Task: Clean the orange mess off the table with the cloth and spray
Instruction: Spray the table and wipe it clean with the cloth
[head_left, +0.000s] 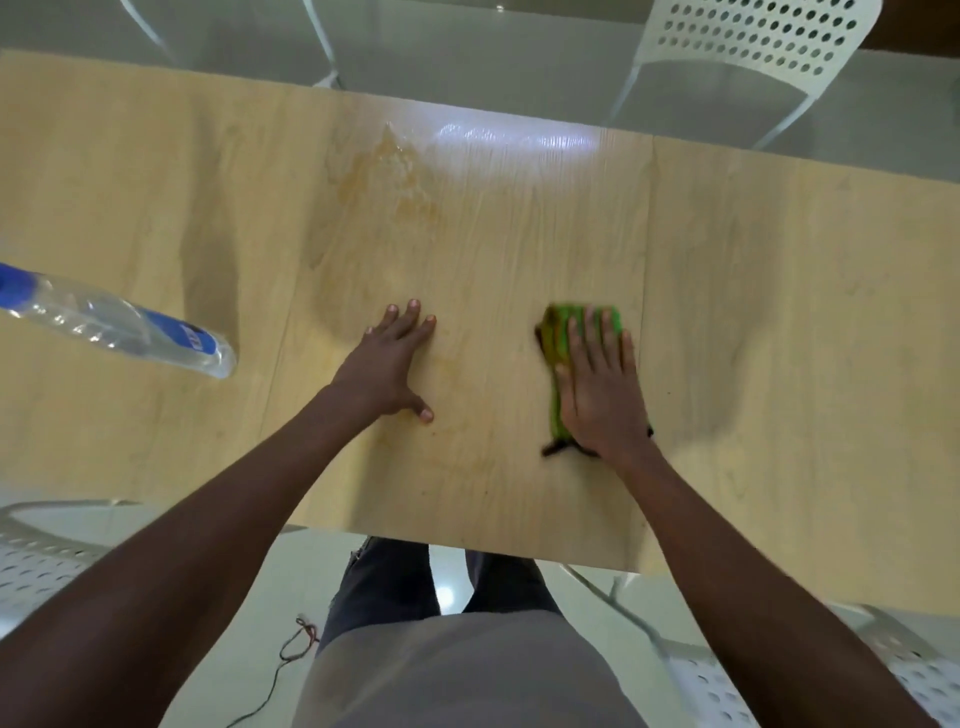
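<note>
Two hands lying flat, fingers straight, on smooth wood-grain bench (779, 270): left hand (387, 364) pressing bare surface, right hand (597, 384) pressing crumpled green cloth (558, 332); wet orange smear (387, 176) glistening beyond; clear plastic bottle (114, 322) lying left.

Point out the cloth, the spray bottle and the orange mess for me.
cloth (557, 332): head view, green part left of the fingers.
spray bottle (111, 322): head view, clear body.
orange mess (387, 179): head view, wet patch's middle.
</note>
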